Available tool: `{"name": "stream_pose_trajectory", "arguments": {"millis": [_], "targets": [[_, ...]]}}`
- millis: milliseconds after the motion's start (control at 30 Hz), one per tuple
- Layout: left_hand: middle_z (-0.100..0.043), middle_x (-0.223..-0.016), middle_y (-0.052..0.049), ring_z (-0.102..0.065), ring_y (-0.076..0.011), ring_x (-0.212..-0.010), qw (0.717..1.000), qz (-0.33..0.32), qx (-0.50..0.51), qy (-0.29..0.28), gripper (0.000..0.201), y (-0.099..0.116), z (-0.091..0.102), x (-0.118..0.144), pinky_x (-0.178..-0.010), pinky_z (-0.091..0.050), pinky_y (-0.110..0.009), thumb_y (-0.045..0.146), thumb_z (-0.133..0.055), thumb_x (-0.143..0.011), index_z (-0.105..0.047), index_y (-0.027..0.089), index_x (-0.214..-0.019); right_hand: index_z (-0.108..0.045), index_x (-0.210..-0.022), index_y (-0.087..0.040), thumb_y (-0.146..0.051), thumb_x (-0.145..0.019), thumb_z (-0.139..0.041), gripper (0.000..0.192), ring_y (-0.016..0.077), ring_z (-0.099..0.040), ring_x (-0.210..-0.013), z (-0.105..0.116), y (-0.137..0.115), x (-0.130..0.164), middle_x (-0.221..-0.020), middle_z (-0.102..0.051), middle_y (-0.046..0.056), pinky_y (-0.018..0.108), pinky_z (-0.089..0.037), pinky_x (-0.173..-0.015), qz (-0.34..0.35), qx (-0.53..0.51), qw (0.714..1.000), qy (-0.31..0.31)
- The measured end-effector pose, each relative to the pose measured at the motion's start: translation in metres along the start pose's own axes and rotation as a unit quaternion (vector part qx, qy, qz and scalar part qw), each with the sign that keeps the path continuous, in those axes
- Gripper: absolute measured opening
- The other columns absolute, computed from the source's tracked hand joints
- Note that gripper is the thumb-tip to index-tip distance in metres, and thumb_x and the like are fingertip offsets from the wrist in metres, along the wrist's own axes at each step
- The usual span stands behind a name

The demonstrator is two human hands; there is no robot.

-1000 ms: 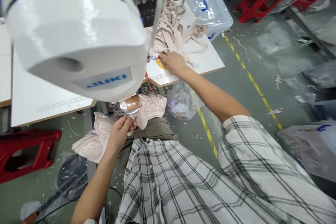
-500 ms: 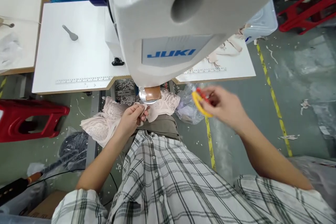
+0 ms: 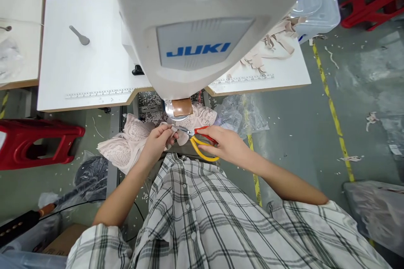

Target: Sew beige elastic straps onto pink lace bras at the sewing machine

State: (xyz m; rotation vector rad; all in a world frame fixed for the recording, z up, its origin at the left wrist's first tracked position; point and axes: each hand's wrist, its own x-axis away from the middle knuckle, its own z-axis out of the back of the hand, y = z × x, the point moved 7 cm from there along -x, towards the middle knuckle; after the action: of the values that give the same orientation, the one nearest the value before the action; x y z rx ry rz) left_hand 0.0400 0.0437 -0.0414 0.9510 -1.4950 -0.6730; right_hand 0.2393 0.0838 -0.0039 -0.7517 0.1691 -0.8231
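Across the bottom of the frame I see a plaid shirt (image 3: 195, 214), its sleeves spreading toward both lower corners. At top centre, a white sewing machine head (image 3: 195, 50) bears the lettering JUKI; a white tabletop (image 3: 91, 63) extends from upper left to upper right. A red stool (image 3: 71, 132) is cut by the left edge. A pale lace garment (image 3: 121, 149) spreads from left of centre to beneath the machine head. A clear plastic bin (image 3: 322, 6) occupies the upper right. Right of centre, the right hand (image 3: 225, 145), viewed from my remote post, is wrapped around the handles of scissors (image 3: 202, 156), one yellow and one red. At centre, the left hand (image 3: 159, 139) pinches pale cloth (image 3: 174, 128) in its fingertips; whether this belongs to the garment I cannot tell. The scissors lie near mid-frame, blades pointing left to the pinched cloth. Just above them sits a brown patch (image 3: 182, 107).
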Motion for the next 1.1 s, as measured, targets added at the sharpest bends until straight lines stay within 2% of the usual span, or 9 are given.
{"name": "stream_pose_trajectory", "arguments": {"millis": [133,200,300,500,667,833,1000,1100], "targets": [[-0.057,-0.071,-0.001,-0.039,-0.0074,-0.053,0.998,0.010,0.050,-0.026,0.024,-0.002,0.005,-0.001,-0.050,-0.031,-0.023,0.034,-0.060,-0.086,-0.061,0.017,-0.069,-0.068,-0.118,-0.026,-0.038,-0.089,-0.063,0.032,0.0202,-0.065,-0.072,0.007,0.011,0.012,-0.094,-0.073,0.006,0.035,-0.053,-0.066,-0.048,-0.044,0.998,0.027],[-0.052,-0.064,0.002,-0.035,-0.0061,-0.050,0.996,0.005,0.083,-0.024,0.030,-0.003,0.008,-0.003,-0.048,-0.027,-0.022,0.040,-0.066,-0.085,-0.058,0.017,-0.068,-0.066,-0.117,-0.024,-0.035,-0.083,-0.066,0.036,0.0189,-0.063,-0.069,0.008,0.012,0.016,-0.098,-0.072,0.007,0.035,-0.053,-0.064,-0.056,-0.056,0.996,0.045],[-0.048,-0.058,0.005,-0.034,-0.0052,-0.049,0.994,-0.001,0.113,0.001,0.033,-0.006,0.012,-0.005,-0.047,-0.024,-0.021,0.044,-0.076,-0.079,-0.058,0.017,-0.070,-0.062,-0.120,-0.023,-0.034,-0.077,-0.069,0.044,0.0197,-0.064,-0.072,0.002,0.007,0.013,-0.107,-0.071,0.009,0.036,-0.053,-0.065,-0.051,-0.056,0.996,0.038],[-0.058,-0.064,0.002,-0.043,-0.0058,-0.052,0.997,-0.025,0.051,0.047,0.036,0.000,0.012,-0.002,-0.049,-0.032,-0.021,0.048,-0.077,-0.080,-0.062,0.016,-0.071,-0.060,-0.122,-0.023,-0.033,-0.078,-0.068,0.046,0.0251,-0.069,-0.095,-0.013,-0.006,-0.006,-0.118,-0.070,0.010,0.039,-0.056,-0.077,-0.025,-0.087,0.996,0.023],[-0.062,-0.069,0.000,-0.048,-0.0076,-0.058,0.996,-0.052,-0.028,0.073,0.031,0.010,0.016,0.003,-0.053,-0.036,-0.021,0.043,-0.070,-0.086,-0.063,0.016,-0.071,-0.064,-0.125,-0.024,-0.038,-0.084,-0.068,0.043,0.0198,-0.068,-0.083,-0.017,-0.004,-0.018,-0.117,-0.071,0.008,0.034,-0.055,-0.070,-0.051,-0.110,0.993,-0.001],[-0.057,-0.067,0.001,-0.045,-0.0076,-0.057,0.994,-0.057,-0.056,0.078,0.036,0.009,0.019,0.004,-0.053,-0.034,-0.020,0.047,-0.066,-0.089,-0.061,0.016,-0.071,-0.067,-0.125,-0.026,-0.038,-0.088,-0.065,0.039,0.0205,-0.068,-0.087,-0.016,0.000,-0.017,-0.113,-0.073,0.006,0.033,-0.053,-0.070,-0.075,-0.125,0.989,-0.018],[-0.051,-0.064,0.003,-0.043,-0.0065,-0.058,0.994,-0.065,0.015,0.083,0.036,0.007,0.020,0.003,-0.055,-0.033,-0.019,0.043,-0.067,-0.089,-0.058,0.015,-0.069,-0.071,-0.122,-0.029,-0.038,-0.087,-0.066,0.037,0.0178,-0.064,-0.070,-0.003,0.015,0.005,-0.097,-0.074,0.004,0.032,-0.051,-0.063,-0.110,-0.109,0.988,0.001],[-0.047,-0.059,0.005,-0.036,-0.0048,-0.052,0.992,-0.062,0.090,0.060,0.033,0.007,0.016,0.001,-0.050,-0.026,-0.019,0.040,-0.069,-0.087,-0.058,0.015,-0.069,-0.072,-0.118,-0.029,-0.043,-0.087,-0.066,0.034,0.0185,-0.064,-0.068,0.024,0.033,0.004,-0.093,-0.074,0.004,0.032,-0.050,-0.060,-0.124,-0.047,0.991,0.002]]}}
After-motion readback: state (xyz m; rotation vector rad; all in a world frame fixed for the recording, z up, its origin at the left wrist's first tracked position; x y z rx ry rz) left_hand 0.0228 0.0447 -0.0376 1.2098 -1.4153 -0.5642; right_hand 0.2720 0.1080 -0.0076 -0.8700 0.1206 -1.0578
